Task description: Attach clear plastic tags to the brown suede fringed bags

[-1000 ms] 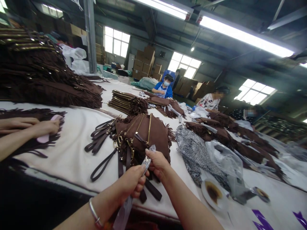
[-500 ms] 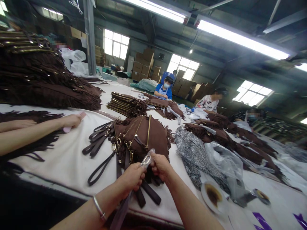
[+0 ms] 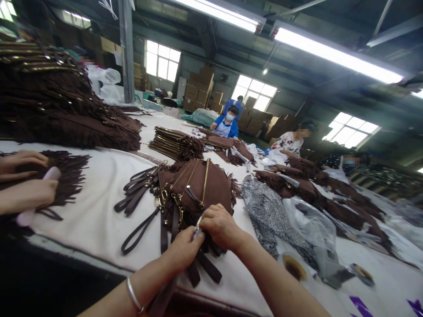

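Just in front of me, my left hand (image 3: 183,250) is closed around a metal clasp (image 3: 198,224) with clear film about it. A dark brown strap (image 3: 164,297) hangs below that hand. My right hand (image 3: 220,225) is also closed at the clasp's upper end, its fingertips bent over it and partly hiding it. Right behind both hands lies a heap of brown fringed bags (image 3: 216,178) with gold zips. Loops of brown wrist straps (image 3: 137,189) and gold clips spill from the heap to the left.
At left, a co-worker's hand (image 3: 42,193) holds a pale pink comb-like tool over brown fringe (image 3: 71,176). Tall bag stacks (image 3: 66,110) rise behind. On the white-covered table (image 3: 102,193), patterned grey cloth (image 3: 264,211), clear plastic (image 3: 310,224) and a tape roll (image 3: 295,267) lie right.
My right hand has turned over and its fingers now cover more of the wrapped clasp. The co-worker's hand with the pink tool has moved left and down.
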{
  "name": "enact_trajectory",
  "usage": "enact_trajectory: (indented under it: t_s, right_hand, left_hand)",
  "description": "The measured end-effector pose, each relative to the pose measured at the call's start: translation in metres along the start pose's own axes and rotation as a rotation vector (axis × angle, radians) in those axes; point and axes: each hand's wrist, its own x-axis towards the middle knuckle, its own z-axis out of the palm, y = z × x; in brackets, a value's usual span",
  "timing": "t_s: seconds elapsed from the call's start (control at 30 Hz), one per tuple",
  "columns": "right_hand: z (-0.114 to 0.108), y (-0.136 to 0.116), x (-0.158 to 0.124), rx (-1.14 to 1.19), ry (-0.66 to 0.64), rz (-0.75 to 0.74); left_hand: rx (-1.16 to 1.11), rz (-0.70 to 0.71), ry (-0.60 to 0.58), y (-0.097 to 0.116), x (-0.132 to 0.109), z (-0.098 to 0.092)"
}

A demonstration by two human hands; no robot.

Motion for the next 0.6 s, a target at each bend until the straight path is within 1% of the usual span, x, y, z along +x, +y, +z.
enact_trajectory:
  t_s: [0.07,0.1,0.17,0.3,0.37,0.47,0.53,0.6]
  right_hand:
    - [-0.005,0.001,0.007,-0.063,-0.078,-0.053]
    - [-0.007,0.001,0.011,-0.088,-0.105,-0.073]
    - [-0.012,0.001,0.017,-0.113,-0.142,-0.114]
    - [-0.015,0.005,0.024,-0.101,-0.201,-0.209]
    - [-0.011,0.008,0.022,-0.091,-0.188,-0.222]
    - [0.000,0.009,0.016,-0.067,-0.099,-0.191]
    - [0.007,0.009,0.012,-0.034,-0.036,-0.170]
    - [0.009,0.009,0.009,0.008,-0.014,-0.168]
  left_hand:
    - [0.108,0.129,0.095,-0.005,0.002,0.001]
    - [0.146,0.149,0.118,-0.006,0.002,0.002]
    - [0.173,0.132,0.119,-0.007,0.003,0.003]
    - [0.103,0.052,0.074,-0.003,0.002,0.005]
    - [0.025,-0.042,0.009,0.000,0.001,0.004]
    - [-0.188,-0.226,-0.156,0.004,-0.002,0.000]
    - [-0.302,-0.276,-0.228,0.006,-0.003,-0.005]
    - [-0.336,-0.292,-0.241,0.007,-0.004,-0.008]
